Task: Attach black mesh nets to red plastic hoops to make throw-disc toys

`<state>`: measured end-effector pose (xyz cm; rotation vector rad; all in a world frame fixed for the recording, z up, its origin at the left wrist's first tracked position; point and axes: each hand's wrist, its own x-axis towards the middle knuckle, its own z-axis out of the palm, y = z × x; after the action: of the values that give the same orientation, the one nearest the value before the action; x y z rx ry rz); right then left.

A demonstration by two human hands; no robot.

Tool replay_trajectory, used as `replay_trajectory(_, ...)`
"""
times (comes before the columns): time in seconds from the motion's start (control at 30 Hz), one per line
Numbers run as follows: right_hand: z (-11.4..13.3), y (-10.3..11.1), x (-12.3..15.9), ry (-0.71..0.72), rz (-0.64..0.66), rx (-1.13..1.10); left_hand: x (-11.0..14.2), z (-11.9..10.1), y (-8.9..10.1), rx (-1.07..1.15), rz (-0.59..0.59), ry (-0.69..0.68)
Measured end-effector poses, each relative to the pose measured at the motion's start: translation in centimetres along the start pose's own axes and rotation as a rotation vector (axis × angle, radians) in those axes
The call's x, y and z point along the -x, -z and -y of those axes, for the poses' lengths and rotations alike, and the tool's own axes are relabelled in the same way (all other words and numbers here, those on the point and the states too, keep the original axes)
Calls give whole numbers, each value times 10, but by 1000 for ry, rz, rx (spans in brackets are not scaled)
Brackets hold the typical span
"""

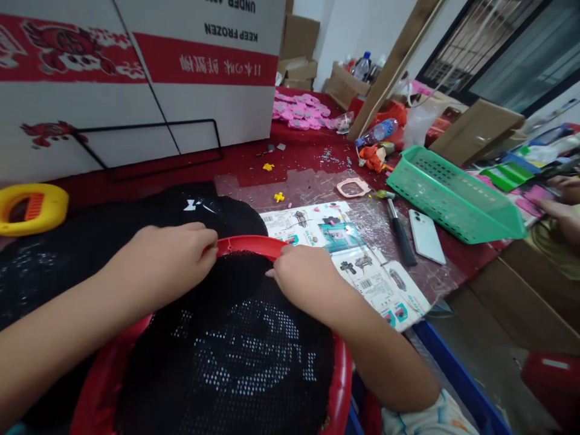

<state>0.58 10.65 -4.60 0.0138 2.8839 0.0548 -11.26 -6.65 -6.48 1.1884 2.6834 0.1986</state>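
A round red plastic hoop (251, 243) with black mesh cloth (254, 338) across it fills the lower middle of the view. My left hand (176, 257) is closed on the hoop's far rim, left of centre. Just to the right, my right hand (306, 275) grips the same rim, its fingers curled over the edge. A short piece of red rim shows between the two hands. More black mesh fabric (136, 235) lies behind the hoop on the left. The near side of the hoop runs out of view.
A large white and red carton (190, 66) stands at the back left. Flattened printed cardboard (357, 254) lies right of the hoop, near a hammer (401, 232), a white phone (426, 237) and a green basket (457, 196). Another person's hand (559, 208) is at the far right.
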Motion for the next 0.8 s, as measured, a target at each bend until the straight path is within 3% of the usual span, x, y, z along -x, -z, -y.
replay_trajectory(0.07,4,-4,0,31,4,-22,-4,-5,3,-34,-59,-110)
replay_trajectory(0.13,5,-7,-1,44,-12,-65,-13,-10,0,111,-91,-238)
replay_trajectory(0.3,-4,-4,-9,-16,-113,-262,-34,-19,-14,388,23,-373)
replay_trajectory(0.53,-20,-1,-17,-145,-156,-669,-29,-19,-16,507,-78,-251)
replay_trajectory(0.8,-19,-6,-27,-253,-197,-718,-27,-22,-22,471,-147,-223)
